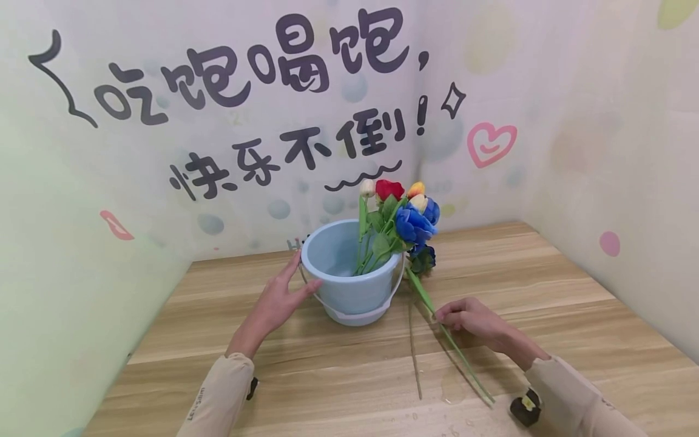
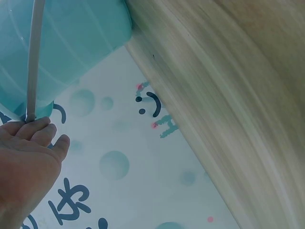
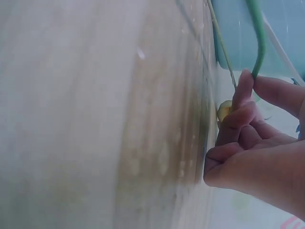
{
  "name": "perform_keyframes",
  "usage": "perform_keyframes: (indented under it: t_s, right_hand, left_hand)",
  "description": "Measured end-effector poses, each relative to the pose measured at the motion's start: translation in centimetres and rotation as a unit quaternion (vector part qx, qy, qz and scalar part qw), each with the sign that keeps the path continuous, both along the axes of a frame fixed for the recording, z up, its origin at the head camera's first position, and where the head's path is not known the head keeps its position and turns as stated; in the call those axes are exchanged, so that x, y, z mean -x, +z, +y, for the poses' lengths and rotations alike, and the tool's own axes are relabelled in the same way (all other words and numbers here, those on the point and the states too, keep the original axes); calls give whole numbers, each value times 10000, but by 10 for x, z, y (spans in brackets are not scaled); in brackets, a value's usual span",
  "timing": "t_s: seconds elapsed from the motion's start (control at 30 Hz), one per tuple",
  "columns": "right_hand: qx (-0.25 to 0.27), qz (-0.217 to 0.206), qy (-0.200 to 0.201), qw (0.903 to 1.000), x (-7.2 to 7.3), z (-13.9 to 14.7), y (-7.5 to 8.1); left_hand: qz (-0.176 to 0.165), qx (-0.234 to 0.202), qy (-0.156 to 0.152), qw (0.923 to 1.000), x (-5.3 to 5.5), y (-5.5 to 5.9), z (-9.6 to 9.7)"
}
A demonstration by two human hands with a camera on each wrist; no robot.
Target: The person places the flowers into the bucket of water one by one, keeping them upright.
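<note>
A light blue bucket (image 1: 355,297) stands on the table with artificial flowers leaning out over its right rim: a red rose (image 1: 389,190), a white tulip (image 1: 368,188) and blue blooms (image 1: 415,224). My left hand (image 1: 278,300) rests against the bucket's left side, fingers fairly straight and thumb toward the front rim. In the left wrist view its fingertips touch the rim by the handle (image 2: 33,62). Right of the bucket, my right hand (image 1: 474,321) pinches a green flower stem (image 1: 464,361) with a long leaf between thumb and index finger. That stem's bloom cannot be told apart.
A thinner brownish stem (image 1: 415,358) lies on the wooden table (image 1: 306,388) left of the pinched one. Beyond the bucket's right side is a dark blue flower (image 1: 423,260). Printed cloth walls (image 1: 262,206) border the table at the back and sides. Wet-looking spots mark the front.
</note>
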State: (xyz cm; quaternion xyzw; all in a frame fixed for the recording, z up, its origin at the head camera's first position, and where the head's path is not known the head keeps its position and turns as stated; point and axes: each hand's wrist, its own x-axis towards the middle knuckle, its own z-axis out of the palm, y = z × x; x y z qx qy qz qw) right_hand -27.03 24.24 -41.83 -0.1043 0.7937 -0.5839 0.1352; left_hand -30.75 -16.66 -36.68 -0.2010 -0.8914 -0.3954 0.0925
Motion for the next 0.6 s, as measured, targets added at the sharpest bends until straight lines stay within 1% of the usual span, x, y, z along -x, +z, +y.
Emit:
perform_keyframes:
  t_s: [0.17, 0.4, 0.6]
  right_hand:
    - [174, 39, 54, 9998, 1, 3, -1]
    - [117, 92, -28, 9999, -1, 4, 0]
    - [52, 72, -152, 9998, -3, 6, 2]
  left_hand:
    - [21, 7, 1, 10000, 0, 0, 0]
    - [81, 63, -24, 9999, 0, 0, 0]
    - [45, 38, -20, 10000, -1, 1, 0]
